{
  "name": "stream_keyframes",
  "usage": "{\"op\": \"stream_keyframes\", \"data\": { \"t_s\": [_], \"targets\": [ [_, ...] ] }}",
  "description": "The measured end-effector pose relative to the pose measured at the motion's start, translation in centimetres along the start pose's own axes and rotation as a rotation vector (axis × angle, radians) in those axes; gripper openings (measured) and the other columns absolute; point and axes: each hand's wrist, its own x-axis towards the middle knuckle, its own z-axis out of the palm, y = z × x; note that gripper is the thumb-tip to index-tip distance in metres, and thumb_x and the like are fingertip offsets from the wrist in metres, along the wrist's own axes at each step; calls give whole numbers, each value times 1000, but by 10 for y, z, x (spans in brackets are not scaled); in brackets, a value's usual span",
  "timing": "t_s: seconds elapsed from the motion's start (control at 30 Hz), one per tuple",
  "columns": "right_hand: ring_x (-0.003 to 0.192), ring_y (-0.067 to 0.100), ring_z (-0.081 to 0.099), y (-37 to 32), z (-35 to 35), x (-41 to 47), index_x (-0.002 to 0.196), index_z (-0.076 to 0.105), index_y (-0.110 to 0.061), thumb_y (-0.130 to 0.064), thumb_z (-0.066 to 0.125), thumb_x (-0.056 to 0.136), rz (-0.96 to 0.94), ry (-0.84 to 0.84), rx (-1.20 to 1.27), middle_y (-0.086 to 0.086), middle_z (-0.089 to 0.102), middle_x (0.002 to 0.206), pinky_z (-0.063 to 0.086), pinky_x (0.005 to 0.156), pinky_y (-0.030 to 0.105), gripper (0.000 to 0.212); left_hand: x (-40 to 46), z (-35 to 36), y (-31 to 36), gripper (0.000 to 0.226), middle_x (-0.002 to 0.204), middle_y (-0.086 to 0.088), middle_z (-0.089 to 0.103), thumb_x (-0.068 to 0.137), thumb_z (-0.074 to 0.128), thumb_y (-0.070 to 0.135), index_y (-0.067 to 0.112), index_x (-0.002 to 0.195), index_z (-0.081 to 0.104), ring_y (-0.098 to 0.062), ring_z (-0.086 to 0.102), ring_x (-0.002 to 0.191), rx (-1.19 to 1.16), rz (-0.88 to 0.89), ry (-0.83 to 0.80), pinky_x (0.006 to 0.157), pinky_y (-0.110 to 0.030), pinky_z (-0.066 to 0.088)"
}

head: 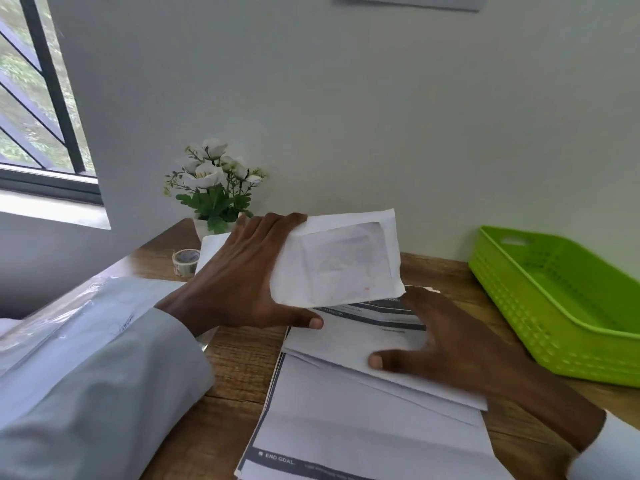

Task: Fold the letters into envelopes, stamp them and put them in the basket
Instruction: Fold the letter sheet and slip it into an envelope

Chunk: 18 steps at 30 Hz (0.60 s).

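My left hand (242,282) grips a white window envelope (341,259) by its left end and holds it lifted above the desk, thumb under its lower edge. My right hand (460,341) holds a folded letter (349,344) that lies on a stack of printed letters (363,424), thumb on top and fingers around its far right edge. The green plastic basket (554,306) stands at the right of the desk, apart from both hands, and what I can see of its inside holds nothing. A small roll of stamps or tape (186,261) sits at the back left.
A potted plant with white flowers (214,188) stands against the wall behind my left hand. More white envelopes (211,247) lie beneath my left hand, and a clear plastic sleeve (69,306) lies at the left. The wooden desk (239,358) meets the wall behind.
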Motion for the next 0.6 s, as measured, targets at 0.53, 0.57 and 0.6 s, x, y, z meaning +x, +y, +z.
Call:
{"op": "stream_keyframes", "data": {
  "t_s": [0.53, 0.57, 0.6],
  "targets": [
    [98, -3, 64, -1, -4, -7, 114, 67, -35, -50, 88, 58, 108, -44, 199, -22, 68, 110, 54, 91, 32, 62, -3, 6, 0, 122, 123, 6, 37, 49, 61, 89, 19, 143, 26, -8, 30, 107, -17, -21, -23, 102, -43, 35],
    [90, 2, 68, 0, -8, -6, 105, 71, -30, -39, 89, 62, 116, -34, 255, -17, 72, 101, 57, 85, 37, 48, -4, 6, -1, 123, 124, 6, 37, 49, 62, 89, 20, 143, 26, -10, 31, 109, -20, -19, -24, 102, -41, 35],
    [86, 10, 71, 1, -13, -6, 98, 74, -25, -30, 89, 66, 131, -23, 306, -11, 75, 95, 58, 82, 41, 35, -4, 7, -1, 123, 125, 5, 37, 49, 63, 88, 19, 144, 25, -10, 32, 110, -26, -13, -21, 102, -40, 34]
  ]
}}
